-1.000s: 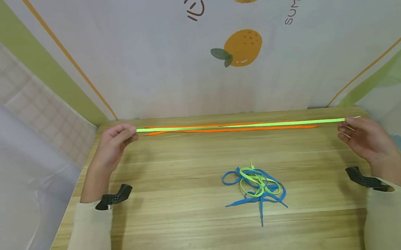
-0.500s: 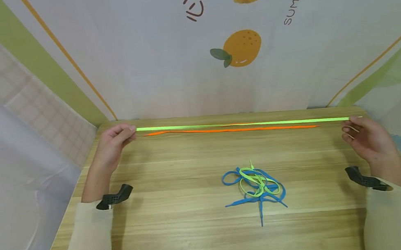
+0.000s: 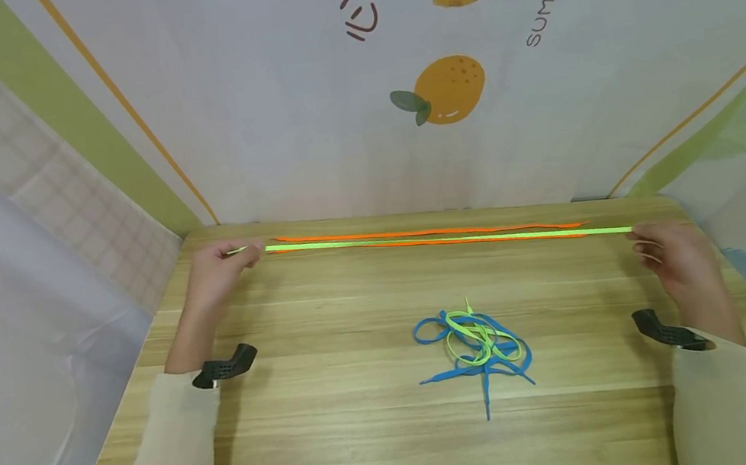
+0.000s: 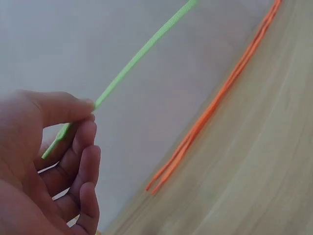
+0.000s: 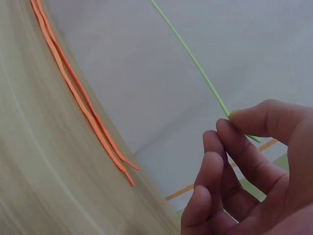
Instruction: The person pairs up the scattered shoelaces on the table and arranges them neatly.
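Observation:
A bright green shoelace is stretched straight between the two hands, above the table. My left hand pinches one end of it between thumb and index finger; in the left wrist view the lace's tip pokes out behind the thumb. At the other end my right hand pinches the lace the same way, its tip showing past the fingers in the right wrist view. Two orange shoelaces lie side by side along the table's far edge, and the green one overlaps the nearer of them in the head view.
A tangle of blue shoelaces and a green shoelace lies mid-table, towards the person. The wooden table ends at the back against a white printed cloth. Black wrist cameras sit on both forearms.
Both hands have come slightly inward and nearer the person. The green lace has shifted from over the farther orange lace to over the nearer one, and its left tip now shows behind the left hand.

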{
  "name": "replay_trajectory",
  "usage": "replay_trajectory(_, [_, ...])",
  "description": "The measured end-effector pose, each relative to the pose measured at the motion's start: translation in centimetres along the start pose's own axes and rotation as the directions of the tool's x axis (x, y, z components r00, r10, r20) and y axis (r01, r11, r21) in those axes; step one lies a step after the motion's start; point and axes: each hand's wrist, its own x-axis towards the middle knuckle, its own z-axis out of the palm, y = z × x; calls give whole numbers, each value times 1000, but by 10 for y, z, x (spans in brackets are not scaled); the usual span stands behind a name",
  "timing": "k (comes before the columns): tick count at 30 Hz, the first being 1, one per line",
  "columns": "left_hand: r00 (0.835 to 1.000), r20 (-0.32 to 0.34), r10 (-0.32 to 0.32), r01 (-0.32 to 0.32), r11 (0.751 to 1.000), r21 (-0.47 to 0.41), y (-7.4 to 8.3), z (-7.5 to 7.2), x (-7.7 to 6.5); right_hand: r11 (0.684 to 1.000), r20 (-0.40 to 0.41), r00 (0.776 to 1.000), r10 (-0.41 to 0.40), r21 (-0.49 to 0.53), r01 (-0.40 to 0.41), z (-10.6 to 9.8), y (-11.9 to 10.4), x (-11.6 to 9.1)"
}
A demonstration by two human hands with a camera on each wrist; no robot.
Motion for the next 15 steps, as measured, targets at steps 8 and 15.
replay_trajectory(8, [999,-40,-2,8,989,146,-5,5,-4,960,-127,992,-6,-280,-30,2,11,2])
replay_trajectory(15, [998,-69,14,-1,985,175,-4,10,-4,887,-189,982,-23,-457,-67,1,13,4])
